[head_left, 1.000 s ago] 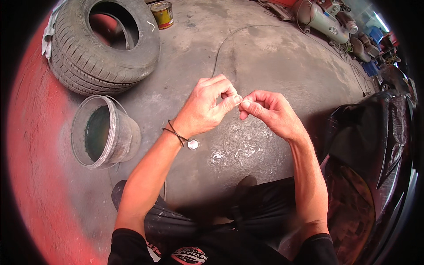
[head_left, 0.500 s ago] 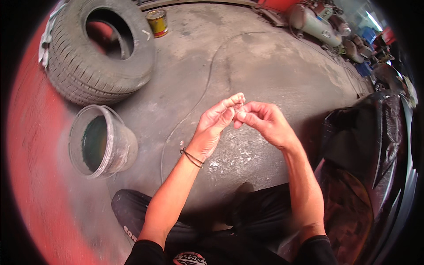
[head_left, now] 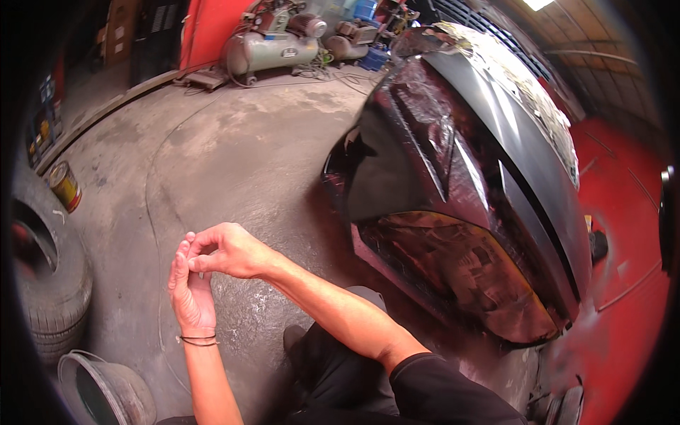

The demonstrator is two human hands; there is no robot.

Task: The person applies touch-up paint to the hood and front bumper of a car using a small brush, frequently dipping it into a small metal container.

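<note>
Left hand (head_left: 193, 301) upright, fingers extended, likely bracing; right hand (head_left: 239, 251) curled in to meet it; can't tell if either grips anything; bucket (head_left: 133, 388) near left, dark car part (head_left: 382, 170) right.

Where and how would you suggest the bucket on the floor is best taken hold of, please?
Probably by the middle of its thin handle, coming down from above with the left hand. The bucket stands open end up at the person's left, nearer to that hand, and the handle arches along the far side of the opening, where it looks easy to hook.
</note>
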